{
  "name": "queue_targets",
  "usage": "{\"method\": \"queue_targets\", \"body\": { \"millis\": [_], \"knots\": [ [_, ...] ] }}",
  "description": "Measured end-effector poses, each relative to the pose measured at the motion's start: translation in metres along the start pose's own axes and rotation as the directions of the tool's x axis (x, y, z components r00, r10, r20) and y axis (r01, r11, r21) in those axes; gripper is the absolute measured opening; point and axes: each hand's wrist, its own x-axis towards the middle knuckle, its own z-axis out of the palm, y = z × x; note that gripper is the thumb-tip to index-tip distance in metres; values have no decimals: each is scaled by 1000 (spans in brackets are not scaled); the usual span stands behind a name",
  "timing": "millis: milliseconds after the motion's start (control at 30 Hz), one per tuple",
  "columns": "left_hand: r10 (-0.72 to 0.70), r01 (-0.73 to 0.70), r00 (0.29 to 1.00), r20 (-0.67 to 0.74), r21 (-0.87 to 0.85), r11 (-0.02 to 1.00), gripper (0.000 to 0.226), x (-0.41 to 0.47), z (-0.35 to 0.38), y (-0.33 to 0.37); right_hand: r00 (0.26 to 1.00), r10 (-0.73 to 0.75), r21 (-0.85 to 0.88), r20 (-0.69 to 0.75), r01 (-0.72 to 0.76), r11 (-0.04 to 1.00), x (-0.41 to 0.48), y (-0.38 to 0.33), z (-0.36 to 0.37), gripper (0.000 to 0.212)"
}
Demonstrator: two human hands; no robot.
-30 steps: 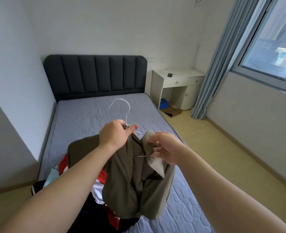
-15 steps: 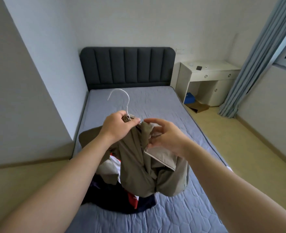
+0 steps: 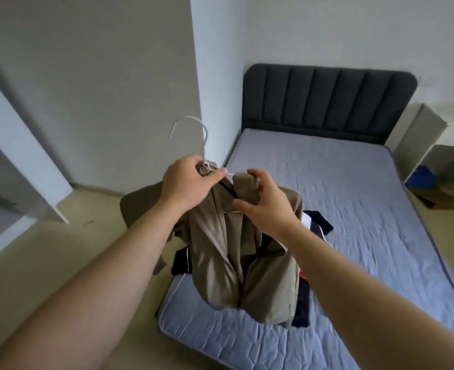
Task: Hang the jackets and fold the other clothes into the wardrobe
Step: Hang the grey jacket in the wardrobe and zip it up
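Observation:
An olive-brown jacket [image 3: 220, 252] hangs in the air on a white wire hanger [image 3: 193, 129], above the foot of the bed. My left hand [image 3: 191, 182] grips the hanger's neck together with the jacket's collar. My right hand [image 3: 263, 201] holds the jacket's right shoulder and collar fold. Beneath the jacket lies a pile of dark, red and white clothes [image 3: 314, 225] on the mattress, mostly hidden by the jacket.
The bed [image 3: 354, 188] with a grey quilted mattress and dark headboard [image 3: 327, 97] fills the right. A white panel edge [image 3: 20, 156], perhaps the wardrobe, stands at the left over the wood floor [image 3: 46, 263]. A white desk [image 3: 439, 145] is at the far right.
My view has swung to the left; the bed now sits on the right and the white panel has come into view. Both hands keep their hold on the hanger and jacket.

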Motion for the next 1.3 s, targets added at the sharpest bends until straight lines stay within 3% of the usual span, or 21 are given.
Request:
{"method": "queue_targets", "body": {
  "millis": [67, 233, 333, 467, 533, 633, 733, 800, 833, 900, 933, 1000, 1200, 1300],
  "knots": [
    [-35, 36, 998, -43, 29, 999, 47, -3, -24, -21, 998, 34, 51, -59, -31, 998, 8, -13, 27, 62],
    [-159, 171, 969, -190, 48, 984, 47, -7, -86, -85, 984, 158, 257, -79, -133, 957, 30, -45, 88, 52],
    [-161, 198, 949, -270, 117, 973, 47, -7, -123, -129, 934, 358, 501, 26, -322, 803, 51, -76, 135, 40],
    [-67, 182, 929, -363, 294, 938, 47, -1, -175, -195, 863, 478, 559, 161, -479, 677, 89, -133, 205, 37],
    [-48, 202, 915, -401, 351, 914, 53, 0, -199, -230, 866, 444, 532, 231, -494, 687, 106, -167, 244, 39],
    [-74, 257, 907, -415, 406, 877, 48, 5, -230, -282, 880, 272, 535, 389, -456, 711, 120, -221, 308, 35],
    [-204, 343, 881, -426, 280, 896, 38, 12, -262, -327, 831, 70, 579, 551, -441, 686, 129, -268, 366, 32],
    [-312, 393, 844, -437, 108, 913, 33, 17, -286, -355, 829, 6, 548, 560, -376, 747, 138, -282, 397, 36],
    [-353, 406, 829, -434, 32, 913, 30, 19, -297, -368, 843, -36, 485, 537, -274, 830, 143, -283, 409, 42],
    [-389, 414, 821, -419, -33, 910, 30, 22, -317, -392, 856, -203, 237, 476, 98, 967, 155, -281, 430, 59],
    [-394, 416, 822, -412, -38, 909, 32, 23, -326, -403, 825, -301, 120, 478, 279, 953, 160, -281, 440, 65],
    [-397, 418, 824, -405, -40, 908, 32, 29, -338, -422, 739, -438, 20, 513, 499, 866, 173, -280, 463, 66],
    [-446, 453, 784, -431, -93, 886, 32, 68, -364, -470, 599, -549, 116, 582, 608, 786, 228, -294, 536, 57],
    [-442, 461, 783, -437, -68, 885, 35, 90, -383, -492, 578, -550, 14, 603, 682, 732, 263, -307, 571, 39]
  ]
}}
